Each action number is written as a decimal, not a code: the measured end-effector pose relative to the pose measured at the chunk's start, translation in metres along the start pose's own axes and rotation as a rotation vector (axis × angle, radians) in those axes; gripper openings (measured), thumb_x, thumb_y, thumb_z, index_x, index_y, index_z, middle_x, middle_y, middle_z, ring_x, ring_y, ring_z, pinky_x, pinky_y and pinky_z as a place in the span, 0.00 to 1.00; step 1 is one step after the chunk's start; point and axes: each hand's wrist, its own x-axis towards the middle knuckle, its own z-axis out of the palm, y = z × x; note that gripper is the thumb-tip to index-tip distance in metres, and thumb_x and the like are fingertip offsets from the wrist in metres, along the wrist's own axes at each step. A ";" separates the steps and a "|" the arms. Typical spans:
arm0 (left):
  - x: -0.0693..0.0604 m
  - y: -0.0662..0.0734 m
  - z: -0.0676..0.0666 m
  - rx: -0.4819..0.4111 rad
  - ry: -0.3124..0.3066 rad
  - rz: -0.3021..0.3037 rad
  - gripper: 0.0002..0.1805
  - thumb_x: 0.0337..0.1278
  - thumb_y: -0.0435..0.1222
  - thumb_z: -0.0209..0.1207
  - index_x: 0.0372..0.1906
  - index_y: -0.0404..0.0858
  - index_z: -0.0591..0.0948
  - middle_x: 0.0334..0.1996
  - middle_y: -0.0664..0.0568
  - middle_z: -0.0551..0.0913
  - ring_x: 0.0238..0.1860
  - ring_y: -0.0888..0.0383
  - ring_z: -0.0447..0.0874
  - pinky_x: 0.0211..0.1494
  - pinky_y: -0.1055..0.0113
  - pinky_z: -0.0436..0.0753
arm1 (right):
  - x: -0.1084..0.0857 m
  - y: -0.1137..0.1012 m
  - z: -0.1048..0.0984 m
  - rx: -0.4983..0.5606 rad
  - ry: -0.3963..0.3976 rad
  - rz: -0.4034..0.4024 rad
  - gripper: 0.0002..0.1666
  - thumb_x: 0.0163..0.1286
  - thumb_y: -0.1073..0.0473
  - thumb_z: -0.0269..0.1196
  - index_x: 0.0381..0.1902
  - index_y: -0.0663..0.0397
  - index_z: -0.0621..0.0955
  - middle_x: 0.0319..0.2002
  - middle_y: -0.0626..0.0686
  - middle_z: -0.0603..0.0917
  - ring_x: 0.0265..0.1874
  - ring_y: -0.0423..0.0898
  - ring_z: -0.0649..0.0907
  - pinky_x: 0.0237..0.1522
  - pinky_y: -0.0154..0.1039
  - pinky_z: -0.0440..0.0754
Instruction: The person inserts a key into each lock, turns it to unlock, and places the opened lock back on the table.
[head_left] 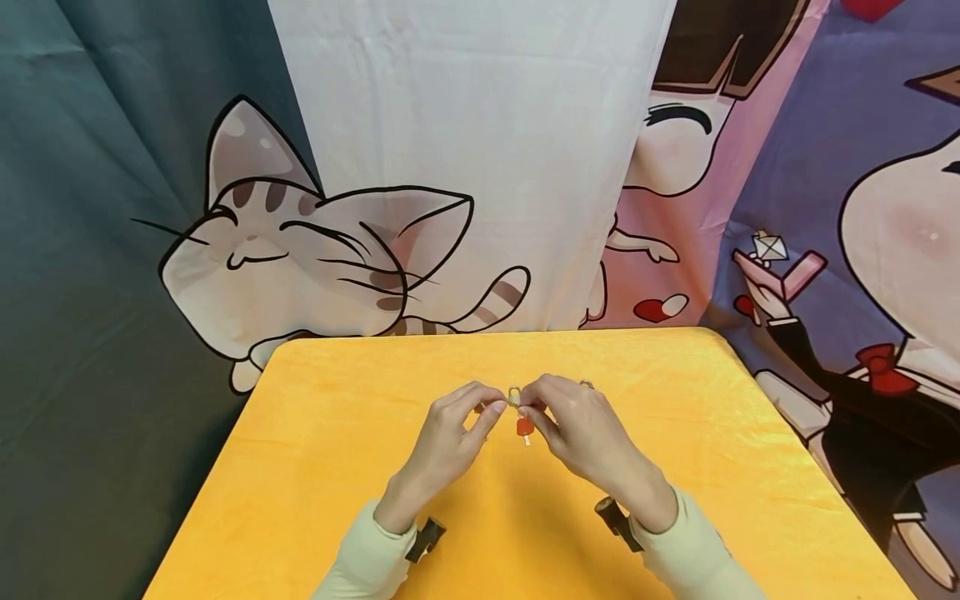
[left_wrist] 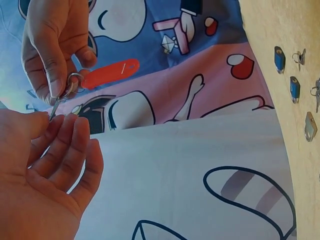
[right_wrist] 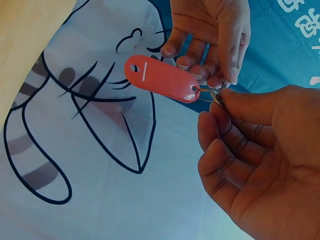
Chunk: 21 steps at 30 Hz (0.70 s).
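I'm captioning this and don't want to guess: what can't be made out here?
- Thin metal piece, left wrist: one end is hidden by the left hand, so its full shape is unclear.
- Metal ring, right wrist: partly covered by the right hand.
- Metal loop, head: what it belongs to is hidden behind the right hand.
- Lower key, left wrist: cut off by the right edge.
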 end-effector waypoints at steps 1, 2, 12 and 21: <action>0.000 0.000 0.000 -0.003 0.002 0.005 0.05 0.69 0.35 0.56 0.41 0.42 0.82 0.31 0.57 0.83 0.32 0.65 0.77 0.37 0.74 0.80 | 0.000 0.000 0.000 0.002 -0.003 -0.003 0.11 0.57 0.64 0.73 0.34 0.51 0.80 0.27 0.42 0.82 0.25 0.34 0.77 0.26 0.27 0.76; 0.000 0.000 0.001 -0.003 0.005 0.011 0.05 0.69 0.35 0.56 0.41 0.42 0.82 0.31 0.57 0.82 0.32 0.66 0.77 0.37 0.74 0.80 | 0.000 0.000 0.000 0.006 -0.005 -0.006 0.11 0.57 0.63 0.72 0.34 0.51 0.80 0.27 0.42 0.82 0.25 0.34 0.77 0.27 0.27 0.76; 0.001 0.002 0.000 -0.010 0.029 0.047 0.03 0.67 0.32 0.58 0.37 0.40 0.81 0.30 0.55 0.83 0.32 0.65 0.79 0.39 0.73 0.82 | -0.002 0.000 0.001 0.102 -0.016 0.022 0.06 0.63 0.59 0.69 0.36 0.49 0.80 0.28 0.41 0.82 0.27 0.33 0.79 0.27 0.26 0.76; 0.002 0.005 -0.001 -0.009 0.023 0.032 0.04 0.68 0.33 0.57 0.36 0.41 0.81 0.30 0.56 0.82 0.32 0.65 0.79 0.38 0.70 0.83 | -0.007 -0.002 0.003 0.111 -0.039 0.124 0.13 0.60 0.54 0.72 0.41 0.49 0.82 0.34 0.43 0.84 0.34 0.37 0.82 0.29 0.29 0.78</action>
